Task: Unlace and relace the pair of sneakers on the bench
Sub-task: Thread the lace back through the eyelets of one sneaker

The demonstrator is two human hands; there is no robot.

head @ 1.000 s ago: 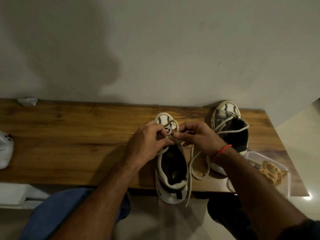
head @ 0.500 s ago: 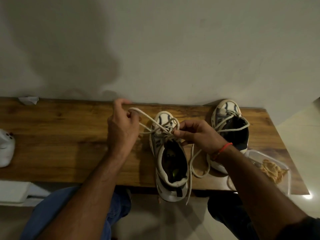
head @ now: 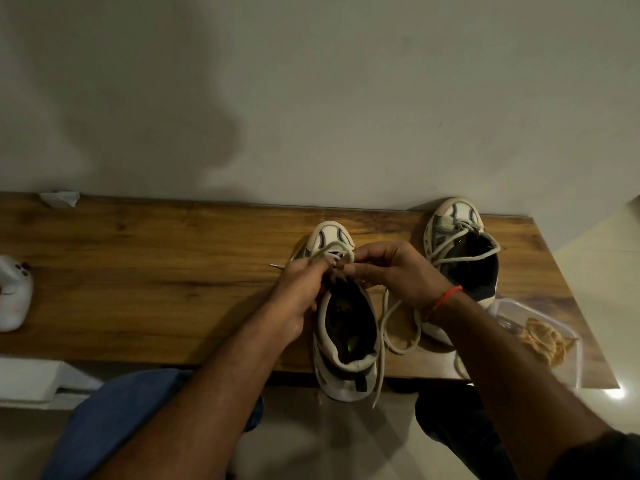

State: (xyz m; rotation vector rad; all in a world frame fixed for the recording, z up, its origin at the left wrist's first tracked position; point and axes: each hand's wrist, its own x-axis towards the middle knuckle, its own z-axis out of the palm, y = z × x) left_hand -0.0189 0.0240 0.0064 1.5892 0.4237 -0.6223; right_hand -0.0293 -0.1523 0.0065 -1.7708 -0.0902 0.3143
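Two white sneakers stand on the wooden bench (head: 138,278), toes toward the wall. The near sneaker (head: 346,327) overhangs the bench's front edge, its mouth gaping. Over its eyelets my left hand (head: 299,292) and my right hand (head: 391,271) meet, each pinching the white lace (head: 332,249). One lace tip pokes out left of my left hand; the other end loops on the bench to the right and hangs over the edge. The far sneaker (head: 460,251) stands to the right with its lace loose.
A clear plastic container (head: 540,337) with tan strands sits at the bench's right front corner. A white object (head: 14,296) lies at the left edge and a scrap of paper (head: 59,198) at the back left. The wall runs right behind the bench.
My left hand, which had pulled the lace out to the left and back, has come back to the eyelets beside my right hand. The right hand stayed over the sneaker.
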